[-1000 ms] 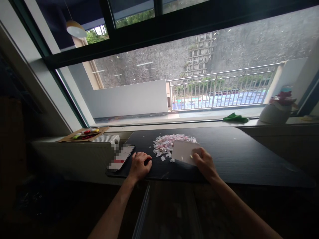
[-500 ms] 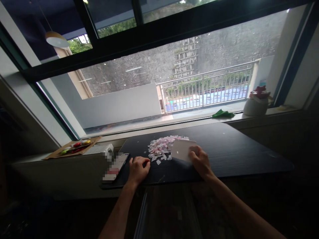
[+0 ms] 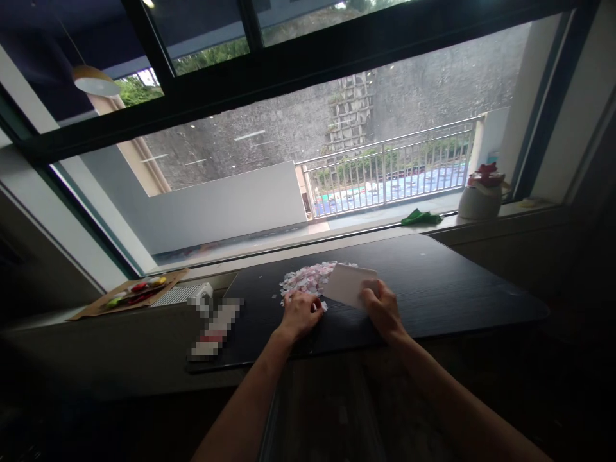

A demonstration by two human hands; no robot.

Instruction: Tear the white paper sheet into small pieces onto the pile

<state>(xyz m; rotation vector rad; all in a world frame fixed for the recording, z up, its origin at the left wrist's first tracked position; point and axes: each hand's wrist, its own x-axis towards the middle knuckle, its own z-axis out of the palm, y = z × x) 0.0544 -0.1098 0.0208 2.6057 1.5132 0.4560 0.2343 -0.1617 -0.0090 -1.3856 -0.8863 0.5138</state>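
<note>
A heap of small torn white and pinkish paper scraps (image 3: pixel 303 278) lies on the dark wood-grain table (image 3: pixel 433 282). My left hand (image 3: pixel 301 314) rests at the near edge of the heap, its fingers curled and drawn in toward the thumb. Whatever they may hold is hidden. In my right hand (image 3: pixel 382 308), the thumb and fingers grip a flat white card with rounded corners (image 3: pixel 347 283). The card is tilted, and from this view it overlaps the right side of the heap. A few scraps lie beside my left thumb.
A phone (image 3: pixel 216 330), blurred out by pixels, lies at the table's left end. Behind it are a white slatted object (image 3: pixel 185 294) and brown paper with coloured items (image 3: pixel 129 295). On the windowsill stand a green cloth (image 3: pixel 421 218) and a white jar-like pot (image 3: pixel 480 200).
My left hand has moved right, from beside the phone to the near edge of the scraps. My right hand still holds the card in nearly the same place. The view has shifted slightly.
</note>
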